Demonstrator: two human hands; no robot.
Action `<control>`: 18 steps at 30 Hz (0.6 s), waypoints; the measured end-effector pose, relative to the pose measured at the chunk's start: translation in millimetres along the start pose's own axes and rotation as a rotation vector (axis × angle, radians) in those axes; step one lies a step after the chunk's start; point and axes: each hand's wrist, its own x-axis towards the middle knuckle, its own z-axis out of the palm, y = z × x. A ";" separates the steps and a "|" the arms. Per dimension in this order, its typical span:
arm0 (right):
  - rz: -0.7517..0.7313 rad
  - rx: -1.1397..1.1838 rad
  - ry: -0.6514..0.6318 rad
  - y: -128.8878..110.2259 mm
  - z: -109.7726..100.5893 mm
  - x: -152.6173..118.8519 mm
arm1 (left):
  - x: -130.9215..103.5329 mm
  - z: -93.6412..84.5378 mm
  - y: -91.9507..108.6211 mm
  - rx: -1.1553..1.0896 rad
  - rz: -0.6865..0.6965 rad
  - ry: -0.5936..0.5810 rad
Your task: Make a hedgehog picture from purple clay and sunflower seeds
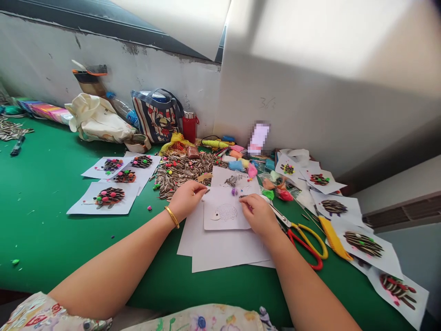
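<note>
Both forearms reach in from the bottom edge, converging over the table (155, 271). Left hand (189, 202), gold-coloured bangle (171, 217) at wrist, points right, thumb and index pinched on a small dark sliver (207, 191). Right hand (258, 214) comes in from lower right, fingers curled, tips over the right part of the white paper card with a hedgehog outline (225, 214); dark bit at its fingertips, can't tell if gripped. The card lies between the hands, on loose white sheets (229, 257).

Hard to see: card's right edge under the right hand; both slivers too small to identify; upright pale panel (259, 138) pixelated; upper arms cut off by frame.

Counts: four white cards with decorated hedgehogs (120, 209) at left; five in plain view at right (392, 259), plus one mostly covered. One purple fuzzy ball (234, 191) just above the outline card. Two cloth bags (99, 120), one red cylindrical bottle (189, 128) at back. Striped seed pile (182, 172), too many to count.
</note>
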 end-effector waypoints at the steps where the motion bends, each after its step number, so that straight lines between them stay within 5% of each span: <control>1: -0.003 0.001 0.020 2.3 -2.5 0.9 | 0.8 -0.9 -0.6 0.009 -0.003 0.006; 7: 0.063 -0.188 0.259 32.8 -30.7 5.0 | -2.9 0.0 2.1 0.117 0.065 -0.022; 13: 0.323 -0.412 0.189 68.1 -48.3 5.8 | -8.0 1.7 6.0 0.277 0.169 -0.077; 18: 0.395 -0.458 0.054 72.2 -47.8 6.4 | -14.7 5.3 10.2 0.359 0.280 -0.128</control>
